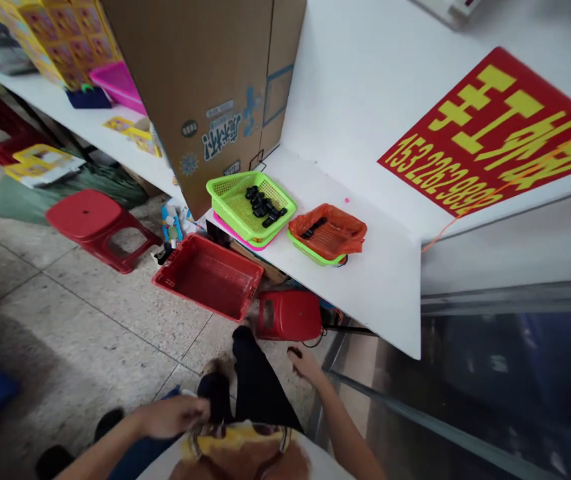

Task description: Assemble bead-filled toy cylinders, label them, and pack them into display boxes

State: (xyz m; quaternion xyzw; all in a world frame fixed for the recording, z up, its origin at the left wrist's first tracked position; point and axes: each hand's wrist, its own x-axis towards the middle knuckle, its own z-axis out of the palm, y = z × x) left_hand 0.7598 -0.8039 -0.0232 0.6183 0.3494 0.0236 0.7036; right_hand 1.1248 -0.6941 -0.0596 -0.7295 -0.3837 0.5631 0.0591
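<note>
My left hand (181,415) is low in the view, in front of my body, with its fingers smeared by motion. On the other side, my right hand (305,365) hangs near the red stool (296,315), its fingers curled around a small dark thing I cannot make out. Ahead on the white table (375,287), a green basket (225,200) holds several small black parts (265,207). Beside it is a second green basket (310,253) lined with an orange plastic bag (348,230), with a few black pieces (314,228) inside.
A red crate (208,277) sits on the floor near my feet, with another red stool (88,217) to its left. A large cardboard sheet (205,87) stands at the table's left end. A red and yellow sign (495,133) hangs at right, above a glass-fronted case (490,380).
</note>
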